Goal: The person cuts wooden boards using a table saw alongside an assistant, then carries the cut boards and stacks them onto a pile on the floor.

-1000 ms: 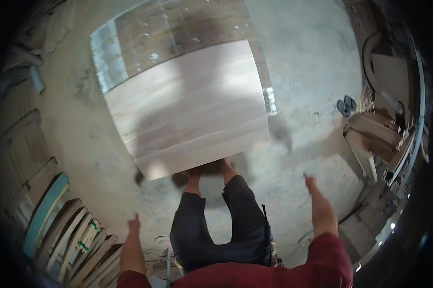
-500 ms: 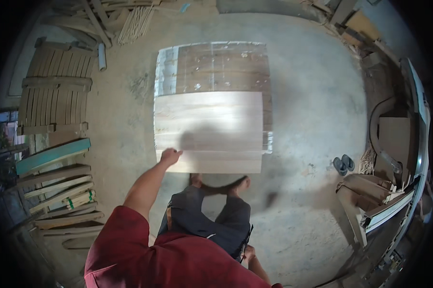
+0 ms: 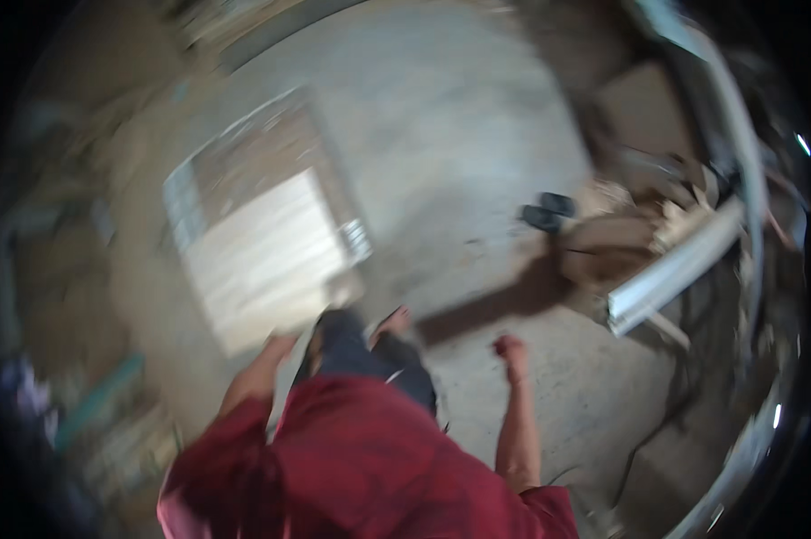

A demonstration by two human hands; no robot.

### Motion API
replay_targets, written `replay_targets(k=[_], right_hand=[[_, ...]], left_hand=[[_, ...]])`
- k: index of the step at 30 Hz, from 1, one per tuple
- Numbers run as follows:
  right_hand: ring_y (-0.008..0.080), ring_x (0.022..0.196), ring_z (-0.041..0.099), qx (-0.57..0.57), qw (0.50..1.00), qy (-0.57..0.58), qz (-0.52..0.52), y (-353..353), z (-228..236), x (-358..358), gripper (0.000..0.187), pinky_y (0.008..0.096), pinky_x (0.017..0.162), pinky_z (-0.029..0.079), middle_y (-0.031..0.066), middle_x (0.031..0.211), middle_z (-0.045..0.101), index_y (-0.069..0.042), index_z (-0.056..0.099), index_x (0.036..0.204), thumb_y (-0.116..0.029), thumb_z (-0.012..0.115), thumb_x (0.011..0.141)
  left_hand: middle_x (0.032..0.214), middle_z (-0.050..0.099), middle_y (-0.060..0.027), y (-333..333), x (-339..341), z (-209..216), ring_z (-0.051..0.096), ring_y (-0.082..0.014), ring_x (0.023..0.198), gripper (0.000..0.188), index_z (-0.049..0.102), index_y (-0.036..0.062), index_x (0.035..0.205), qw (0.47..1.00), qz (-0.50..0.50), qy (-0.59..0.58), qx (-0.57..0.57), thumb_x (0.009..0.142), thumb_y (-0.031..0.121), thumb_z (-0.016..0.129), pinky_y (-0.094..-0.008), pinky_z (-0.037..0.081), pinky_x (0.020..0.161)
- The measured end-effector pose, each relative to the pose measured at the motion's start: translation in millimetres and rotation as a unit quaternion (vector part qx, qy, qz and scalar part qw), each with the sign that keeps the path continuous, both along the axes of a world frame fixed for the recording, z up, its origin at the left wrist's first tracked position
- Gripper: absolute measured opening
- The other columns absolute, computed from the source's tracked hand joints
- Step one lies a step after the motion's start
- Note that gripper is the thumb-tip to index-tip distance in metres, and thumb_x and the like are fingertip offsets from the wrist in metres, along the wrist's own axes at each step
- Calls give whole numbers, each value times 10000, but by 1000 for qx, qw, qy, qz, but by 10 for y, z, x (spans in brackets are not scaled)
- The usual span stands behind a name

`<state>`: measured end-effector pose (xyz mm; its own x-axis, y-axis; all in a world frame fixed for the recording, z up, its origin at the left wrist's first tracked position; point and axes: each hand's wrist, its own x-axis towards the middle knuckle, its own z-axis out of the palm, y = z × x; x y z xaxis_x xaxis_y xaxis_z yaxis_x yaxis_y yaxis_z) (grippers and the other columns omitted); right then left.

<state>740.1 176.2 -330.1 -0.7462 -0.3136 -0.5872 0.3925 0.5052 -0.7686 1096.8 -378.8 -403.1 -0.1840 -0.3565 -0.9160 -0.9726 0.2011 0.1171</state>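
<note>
Panel (image 3: pixel 262 251), one: pale, flat, rectangular, faintly streaked; laid over the near part of the sheet, leaving its far edge and far right side uncovered. Sheet (image 3: pixel 253 153), one: brown, with silvery white along the left edge and at the right. Hands, two: left hand (image 3: pixel 280 345) by the panel's near edge, contact and grip opening untellable through blur; right hand (image 3: pixel 511 349) above the floor, grip seemingly curled, degree untellable, nothing visible held. Slippers (image 3: pixel 540 217), two: dark, toward the floor's right edge. Beam (image 3: pixel 670 269), one: long, whitish. Floor (image 3: pixel 450 108): grey, mottled, concrete-like; cluttered margins.
</note>
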Motion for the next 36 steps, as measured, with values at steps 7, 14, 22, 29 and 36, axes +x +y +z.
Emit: replay_targets(k=[7,14,22,29,36], right_hand=[[133,779,672,-28,984,-5,-175,-1579,1211,-417,335,277,744,535,63,809,696,-12,709,1007,-341,646,997],[115,663,622,94,978,15,-188,-2029,1105,-540,386,287,619,500,43,720,681,-10,700,789,-334,630,987],[137,742,690,-4,931,-64,-359,-2058,1313,-1181,264,278,668,548,52,802,668,-2,656,886,-238,643,1003],[83,675,631,12,943,34,-331,-1638,1071,-3139,270,254,628,502,-6,713,654,-30,732,902,-277,660,983],[172,828,726,4,924,206,-324,-1249,2348,-5355,363,325,769,551,123,918,752,22,702,1119,-312,624,998]], left_hand=[[631,690,-95,-961,-565,-48,629,-218,503,678,714,50,682,998,-19,12,-55,862,693,601,-415,543,555],[838,695,-170,-1795,-1941,309,685,-285,636,469,672,34,1070,992,117,40,-1,972,482,574,-418,577,585],[687,711,-93,-1579,-6370,1411,691,-202,662,424,735,36,728,920,-235,308,-61,908,415,669,-364,544,692],[770,741,-79,-68,-9234,2089,713,-147,727,368,759,-4,880,830,-361,426,-10,935,355,702,-298,562,696],[907,749,-95,1216,-10649,2992,716,-142,796,284,709,-35,1052,835,-270,398,267,971,237,699,-262,564,728]])
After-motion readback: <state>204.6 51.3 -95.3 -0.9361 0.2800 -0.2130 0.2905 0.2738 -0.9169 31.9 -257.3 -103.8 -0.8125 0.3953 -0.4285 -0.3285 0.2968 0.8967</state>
